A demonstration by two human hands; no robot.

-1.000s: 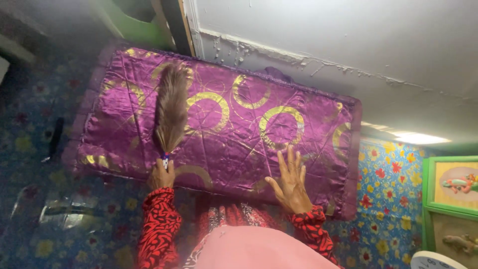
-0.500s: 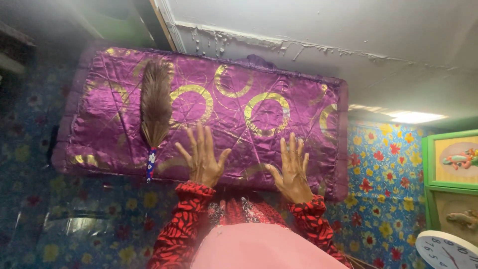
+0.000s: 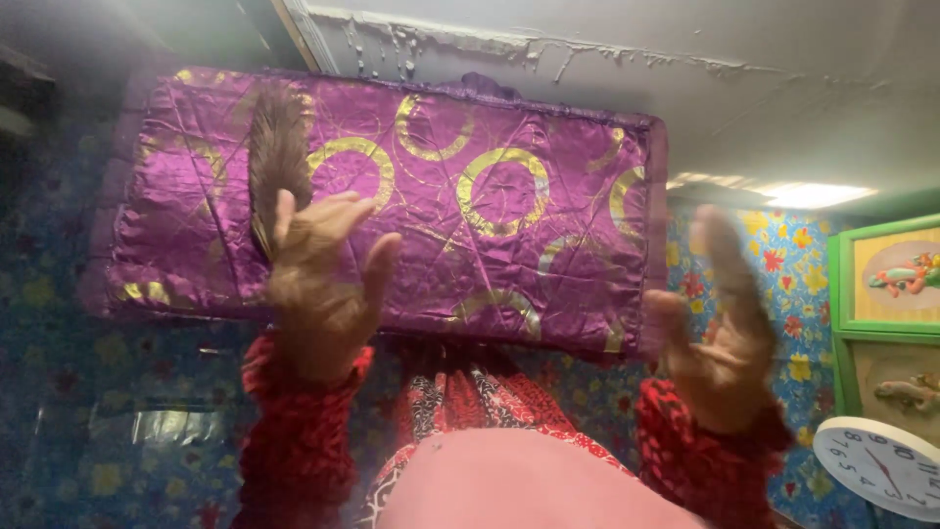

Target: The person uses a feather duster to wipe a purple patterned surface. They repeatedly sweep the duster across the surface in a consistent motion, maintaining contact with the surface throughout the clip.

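Left hand: the left hand (image 3: 318,284) is raised in front of the pillow's lower left part, fingers spread and released, grasping nothing; it is blurred, so I cannot tell whether it touches the satin
Right hand: the right hand (image 3: 720,333) hangs off the pillow's right end, at about 4 o'clock from its middle, palm turned inward, fingers loose and empty, clear of the cloth as far as the blur allows
Pillow: the long purple satin pillow with gold ring patterns (image 3: 431,206) lies flat across the flowered blue sheet (image 3: 59,392), its far edge near the cracked white wall (image 3: 685,59)
Brush: the brown feathery brush with a beaded handle (image 3: 274,162) lies on the pillow at about 10 o'clock from its middle, its lower part hidden behind the left hand; neither hand holds it
Surroundings: a green-framed picture (image 3: 891,274) at 3 o'clock, a white round wall clock (image 3: 881,465) at 5 o'clock
Step in hand: by my reading, both hands are off the pillow, set wide on either side of it
Next move calls for: judged from the spread, an even grip at both ends, and care that the loose brush does not slide off
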